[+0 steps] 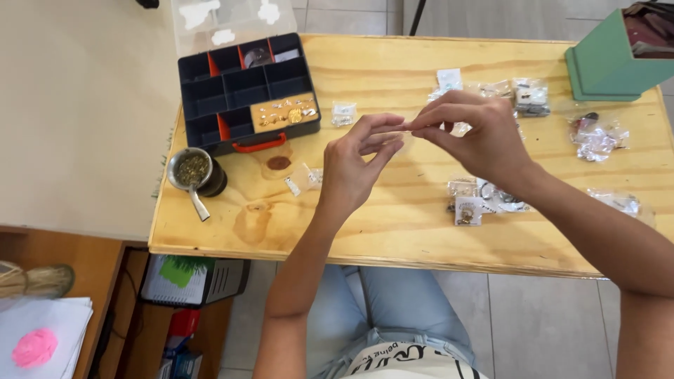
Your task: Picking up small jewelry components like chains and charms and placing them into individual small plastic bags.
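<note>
Both hands (404, 137) pinching tiny piece (407, 127)

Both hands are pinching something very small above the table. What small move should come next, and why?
Probably lower both hands toward the wooden table before doing anything else. The left hand and right hand meet fingertip to fingertip around a piece too small to identify, held in the air. If dropped, it could get lost among the small clear bags or fall off the edge.

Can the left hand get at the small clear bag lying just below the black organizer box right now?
Probably yes. The left hand hovers right beside the small clear bag, with bare wooden table between them; only the tiny item pinched between both hands' fingers occupies it.
</note>
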